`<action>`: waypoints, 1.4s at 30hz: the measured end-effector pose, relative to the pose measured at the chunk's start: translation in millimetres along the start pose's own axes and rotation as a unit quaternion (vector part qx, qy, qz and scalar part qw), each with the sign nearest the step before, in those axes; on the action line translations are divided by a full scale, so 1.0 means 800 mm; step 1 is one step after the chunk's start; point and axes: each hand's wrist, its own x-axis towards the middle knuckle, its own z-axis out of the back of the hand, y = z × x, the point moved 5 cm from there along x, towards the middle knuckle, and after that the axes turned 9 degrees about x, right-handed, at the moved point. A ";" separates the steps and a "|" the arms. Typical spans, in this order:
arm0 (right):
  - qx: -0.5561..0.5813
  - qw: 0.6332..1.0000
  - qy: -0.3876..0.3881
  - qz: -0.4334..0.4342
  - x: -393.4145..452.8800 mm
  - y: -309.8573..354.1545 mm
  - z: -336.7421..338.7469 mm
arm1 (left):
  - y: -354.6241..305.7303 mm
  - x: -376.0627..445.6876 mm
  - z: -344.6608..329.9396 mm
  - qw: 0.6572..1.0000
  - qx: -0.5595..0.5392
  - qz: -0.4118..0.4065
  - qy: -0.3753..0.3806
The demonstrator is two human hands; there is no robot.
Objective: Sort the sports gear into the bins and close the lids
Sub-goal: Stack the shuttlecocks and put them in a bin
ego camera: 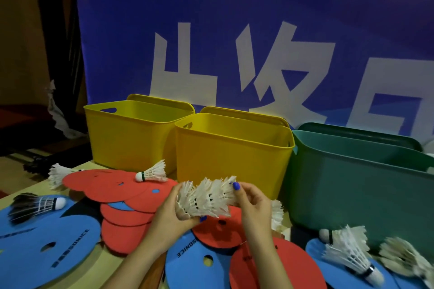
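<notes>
A nested row of white feather shuttlecocks (206, 199) is held just above the pale wooden worktop (35, 189), in front of the middle bin. The left hand (173, 212) is curled round the row's cork end at its 8 o'clock side, and the right hand (250, 204) pinches the feathered end at 3 o'clock; each grip is closed on the stack, with nothing else held.

Little of the sorting appears done. Three open bins stand along the back: a yellow plastic bin (131, 138) at 10 o'clock, a second yellow plastic bin (232, 155) at 12 o'clock, and a green plastic bin (357, 185) at 2 o'clock. Their insides are mostly hidden, so what they contain cannot be told. A matching lid seems to be propped upright behind each bin, so no lid is closed.

Much gear is left on the worktop. Red round foam discs (112, 185) are fanned out at 9 o'clock, with a loose white shuttlecock (152, 173) resting on them. A blue round foam disc (51, 246) lies at 8 o'clock, carrying a dark-feathered shuttlecock (35, 204). Further blue and red discs (202, 265) are spread at 6 o'clock, and more white shuttlecocks (350, 253) lie at 4 o'clock.

Judged from this, the shuttlecocks are being gathered; the discs and all lids remain to be handled.
</notes>
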 end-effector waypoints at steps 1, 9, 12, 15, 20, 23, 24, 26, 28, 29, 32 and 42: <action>-0.001 1.000 0.011 0.000 -0.002 -0.002 -0.005 | 0.001 0.000 0.001 1.000 -0.008 0.004 -0.008; 0.084 0.996 -0.040 -0.017 -0.003 0.004 -0.004 | -0.025 -0.011 0.005 0.997 -0.071 0.000 -0.032; 0.104 0.991 -0.080 -0.034 0.002 0.001 0.003 | -0.032 -0.013 0.007 0.995 -0.091 0.008 -0.044; 0.053 0.992 -0.091 -0.065 0.005 -0.016 0.009 | -0.024 -0.011 0.018 0.992 -0.094 0.008 -0.089; -0.230 0.970 0.081 0.018 -0.005 -0.025 -0.012 | -0.015 -0.010 0.047 0.976 -0.044 0.013 -0.211; -0.409 0.885 0.220 0.037 -0.016 -0.041 -0.034 | -0.003 -0.009 0.061 0.963 -0.026 0.036 -0.267; -0.454 0.851 0.262 0.033 -0.019 -0.050 -0.038 | 0.001 -0.008 0.065 0.960 -0.023 0.043 -0.277; -0.501 0.811 0.303 0.017 -0.021 -0.060 -0.042 | 0.005 -0.008 0.069 0.955 -0.024 0.059 -0.288; -0.516 0.798 0.311 0.011 -0.020 -0.063 -0.046 | 0.004 -0.009 0.071 0.953 -0.030 0.072 -0.293; -0.530 0.786 0.316 0.010 -0.020 -0.067 -0.049 | 0.004 -0.008 0.071 0.953 -0.036 0.072 -0.292; -0.567 0.746 0.347 -0.047 -0.022 -0.085 -0.059 | 0.005 -0.006 0.069 0.957 -0.042 0.072 -0.279; -0.317 0.936 0.156 -0.004 -0.006 -0.048 -0.051 | 0.014 -0.002 0.064 0.961 -0.008 0.090 -0.261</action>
